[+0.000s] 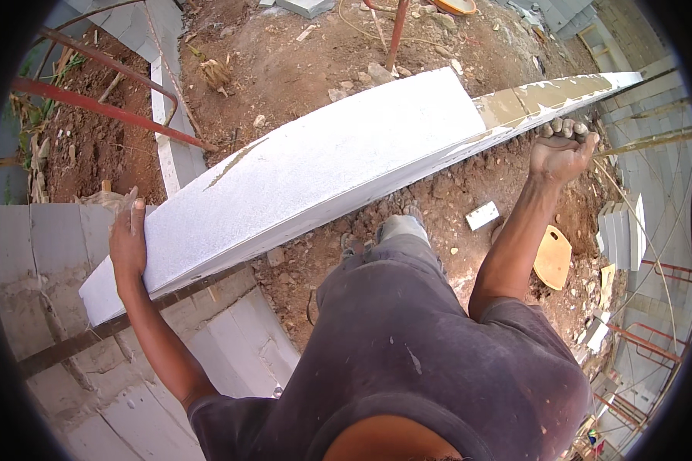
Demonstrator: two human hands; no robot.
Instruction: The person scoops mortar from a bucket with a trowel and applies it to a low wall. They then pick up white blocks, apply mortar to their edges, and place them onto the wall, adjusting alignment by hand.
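A long white slab (307,154) stretches across in front of me, its left end over a dark beam. Beyond its right end continues a narrow white strip with tan mortar (507,107) smeared on top. My left hand (128,242) rests against the slab near its left end, fingers stretched out and the thumb up. My right hand (565,150) is beside the near edge of the mortared strip, palm up with the fingers curled in. Whatever those fingers may hold is hidden.
Red metal frame bars (115,111) cross at the upper left; another red post (397,34) stands beyond the slab. On the dirt below lie a small white block (482,216) and a yellowish board with a handle slot (553,257). Grey block walling (38,253) is at left.
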